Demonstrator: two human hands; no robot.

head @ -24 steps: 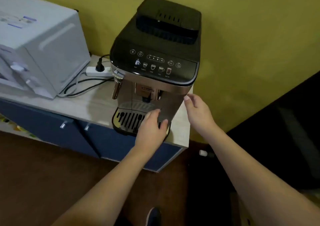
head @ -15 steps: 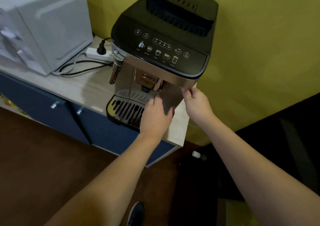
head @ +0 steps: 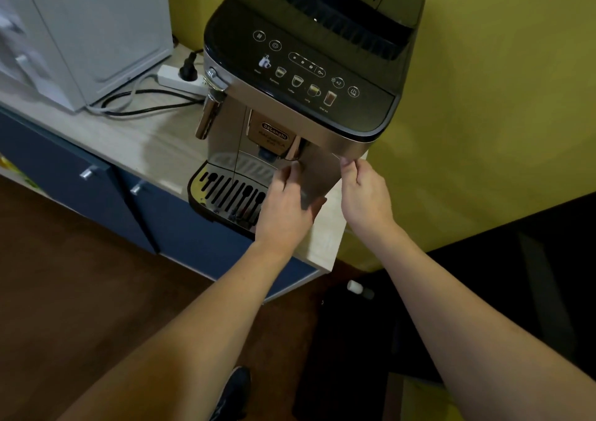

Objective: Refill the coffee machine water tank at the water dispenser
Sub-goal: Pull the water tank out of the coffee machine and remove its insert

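Your left hand (head: 287, 208) and right hand (head: 366, 195) are both on the front-right panel of the coffee machine (head: 300, 98), at the right end of the bench (head: 129, 143). Left fingers (head: 290, 175) wrap the panel's left edge, thumb on its lower right. Right fingers pinch its top right corner. Water tank itself: can't tell it apart from the housing. Drip tray (head: 222, 191) sits near left.
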